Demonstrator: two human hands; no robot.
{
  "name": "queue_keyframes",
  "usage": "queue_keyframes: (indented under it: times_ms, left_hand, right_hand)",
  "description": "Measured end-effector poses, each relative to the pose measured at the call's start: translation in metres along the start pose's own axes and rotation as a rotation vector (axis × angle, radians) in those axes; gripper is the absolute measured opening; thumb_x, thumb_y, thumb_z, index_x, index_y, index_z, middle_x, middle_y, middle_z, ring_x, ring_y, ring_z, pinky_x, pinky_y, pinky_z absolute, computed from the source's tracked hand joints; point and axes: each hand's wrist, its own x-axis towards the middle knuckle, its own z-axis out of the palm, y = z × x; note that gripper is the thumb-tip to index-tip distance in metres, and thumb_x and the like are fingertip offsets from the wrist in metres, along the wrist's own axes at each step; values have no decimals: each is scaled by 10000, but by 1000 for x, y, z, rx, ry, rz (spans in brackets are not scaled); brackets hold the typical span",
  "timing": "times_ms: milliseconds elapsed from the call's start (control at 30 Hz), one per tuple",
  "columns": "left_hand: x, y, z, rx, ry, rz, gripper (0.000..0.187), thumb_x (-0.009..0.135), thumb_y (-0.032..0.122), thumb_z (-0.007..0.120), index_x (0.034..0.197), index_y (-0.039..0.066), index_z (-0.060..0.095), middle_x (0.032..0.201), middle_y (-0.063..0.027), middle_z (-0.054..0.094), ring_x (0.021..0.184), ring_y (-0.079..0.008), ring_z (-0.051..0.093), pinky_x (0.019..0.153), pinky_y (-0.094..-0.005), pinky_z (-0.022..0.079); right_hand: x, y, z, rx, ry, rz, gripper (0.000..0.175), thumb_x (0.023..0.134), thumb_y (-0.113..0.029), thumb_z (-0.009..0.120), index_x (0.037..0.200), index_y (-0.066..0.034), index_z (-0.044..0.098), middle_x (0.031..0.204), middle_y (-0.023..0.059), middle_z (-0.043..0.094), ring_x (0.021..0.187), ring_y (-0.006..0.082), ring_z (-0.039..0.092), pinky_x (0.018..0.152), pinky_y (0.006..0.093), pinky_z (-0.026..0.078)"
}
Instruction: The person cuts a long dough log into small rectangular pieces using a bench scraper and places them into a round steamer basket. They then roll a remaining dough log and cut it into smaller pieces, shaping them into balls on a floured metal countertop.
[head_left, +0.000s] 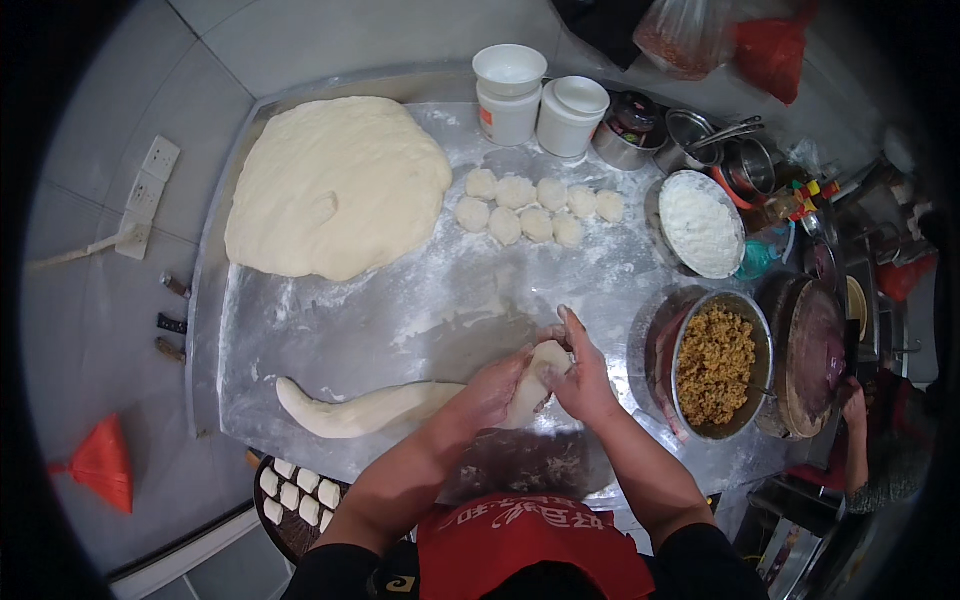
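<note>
Both my hands are on the right end of a long roll of dough (345, 411) that lies along the table's near side. My left hand (499, 390) grips the roll near this end. At the end itself, the fingers of my right hand (585, 375) curl around the dough. Beyond my hands lie two rows of small floured dough pieces (536, 223). A large slab of soft dough (337, 187) spreads over the back left. To the right stands a metal bowl of crumbly brown filling (716, 364), with a bowl of white flour (701, 223) behind it.
White tubs (508, 112), metal pots (626, 150) and bottles line the back right edge. A round wooden chopping board (810, 356) stands at the right, where a co-worker's hand (853, 401) shows. Shaped dough pieces (307, 491) sit on a round dark tray below the left front edge.
</note>
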Motion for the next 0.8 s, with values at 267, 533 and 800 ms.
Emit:
queue_keyframes:
  times_ms: [267, 533, 800]
  left_hand:
    - [-11, 21, -6, -201, 86, -122, 421, 1131, 438, 470, 1358, 115, 613, 1045, -73, 715, 837, -203, 723, 705, -393, 621]
    - [-17, 37, 18, -34, 300, -26, 376, 1102, 308, 523, 1327, 40, 661, 1090, -78, 715, 845, -162, 692, 724, -332, 559]
    - [-6, 37, -3, 218, 260, -88, 302, 1051, 238, 514, 1125, 15, 705, 993, -94, 714, 785, -202, 692, 702, -356, 557]
  right_hand:
    - [7, -9, 26, -276, 213, -279, 844, 806, -282, 899, 1481, 19, 492, 1194, 257, 666, 1056, 433, 681, 908, 456, 561]
    - [17, -18, 28, -406, 223, -319, 623, 811, -255, 874, 1326, -23, 610, 1071, 184, 698, 944, 396, 690, 806, 458, 575]
    - [40, 9, 27, -376, 316, -262, 314, 787, -146, 826, 1070, -90, 701, 1003, 178, 667, 954, 402, 673, 789, 488, 558]
